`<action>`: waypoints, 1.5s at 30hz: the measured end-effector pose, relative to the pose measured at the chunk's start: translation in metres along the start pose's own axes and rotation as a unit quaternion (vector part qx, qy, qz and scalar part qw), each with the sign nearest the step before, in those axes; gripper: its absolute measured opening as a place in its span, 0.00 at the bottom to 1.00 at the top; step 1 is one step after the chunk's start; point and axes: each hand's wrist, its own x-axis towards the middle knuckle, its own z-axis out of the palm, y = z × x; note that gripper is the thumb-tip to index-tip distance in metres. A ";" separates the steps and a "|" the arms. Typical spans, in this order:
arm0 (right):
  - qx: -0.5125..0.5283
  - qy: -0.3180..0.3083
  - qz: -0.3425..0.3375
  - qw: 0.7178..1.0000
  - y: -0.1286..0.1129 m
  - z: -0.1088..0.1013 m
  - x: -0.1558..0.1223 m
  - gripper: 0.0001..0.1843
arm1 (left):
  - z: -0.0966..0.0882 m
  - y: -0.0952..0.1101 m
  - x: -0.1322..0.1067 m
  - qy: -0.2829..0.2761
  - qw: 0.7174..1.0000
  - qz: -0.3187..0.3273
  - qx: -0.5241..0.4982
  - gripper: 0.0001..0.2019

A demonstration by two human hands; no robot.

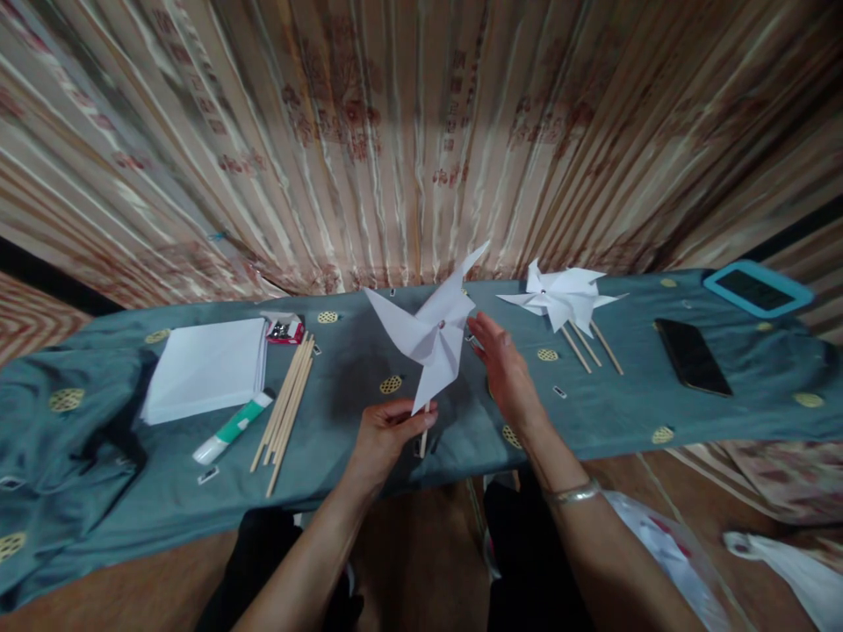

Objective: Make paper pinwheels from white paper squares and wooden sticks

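Note:
A white paper pinwheel point(440, 338) on a thin wooden stick stands upright in front of me, with a small pin head at its centre. My left hand point(388, 430) is closed round the stick just below the lowest blade. Beside the right-hand blades is my right hand point(504, 364), its fingers stretched out and holding nothing. Whether its fingertips touch the paper I cannot tell. Further right, several finished white pinwheels point(570, 294) lie overlapping, their sticks pointing toward me.
On the left lie a stack of white paper point(207, 369), a small red box of pins point(285, 330), a green-and-white glue stick point(232, 428) and several wooden sticks point(288, 408). A black phone point(693, 355) and a blue-framed tablet point(759, 288) are at the right. A patterned curtain point(395, 149) hangs behind the cloth-covered table.

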 end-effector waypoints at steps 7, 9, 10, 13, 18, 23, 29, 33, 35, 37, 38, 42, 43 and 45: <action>0.055 -0.023 0.011 0.998 -0.016 0.005 -0.008 0.40 | 0.001 0.005 -0.002 0.009 1.000 -0.001 0.003 0.12; 0.090 -0.017 0.023 0.996 -0.020 0.006 -0.011 0.37 | 0.001 0.005 -0.001 0.014 1.000 0.003 0.003 0.12; 0.105 -0.013 0.030 0.994 -0.022 0.007 -0.013 0.36 | 0.000 0.005 -0.001 0.015 1.000 0.004 0.002 0.12; 0.145 -0.008 0.055 0.988 -0.025 0.009 -0.015 0.34 | 0.000 0.004 -0.001 0.012 1.000 0.007 0.002 0.12; 0.199 0.001 0.066 0.978 -0.024 0.013 -0.017 0.27 | -0.001 0.003 0.000 0.006 1.000 0.005 0.012 0.12; 0.180 0.009 0.081 0.980 -0.019 0.017 -0.018 0.20 | -0.005 -0.002 0.002 0.004 1.000 0.015 0.025 0.13; 0.161 -0.022 0.079 0.983 -0.019 0.019 -0.020 0.19 | -0.005 0.000 0.002 0.007 0.999 0.021 0.033 0.13; 0.177 -0.057 0.091 0.978 -0.022 0.020 -0.023 0.19 | -0.005 0.002 0.002 0.007 0.999 0.021 0.037 0.12; 0.181 -0.064 0.095 0.977 -0.023 0.020 -0.025 0.19 | -0.006 0.001 0.002 0.007 0.999 0.023 0.036 0.11; 0.179 -0.063 0.097 0.977 -0.023 0.020 -0.025 0.19 | -0.007 0.000 0.003 0.006 0.999 0.024 0.032 0.11; 0.175 -0.062 0.097 0.978 -0.023 0.019 -0.026 0.20 | -0.008 0.000 0.003 0.006 0.999 0.023 0.031 0.12; 0.153 -0.057 0.093 0.982 -0.023 0.020 -0.025 0.19 | -0.009 -0.001 0.003 0.004 0.999 0.025 0.038 0.12; 0.146 -0.057 0.091 0.983 -0.023 0.021 -0.025 0.19 | -0.009 -0.001 0.003 0.003 0.999 0.027 0.041 0.12; 0.135 -0.056 0.086 0.985 -0.022 0.022 -0.025 0.17 | -0.008 -0.002 0.004 0.002 0.998 0.034 0.047 0.12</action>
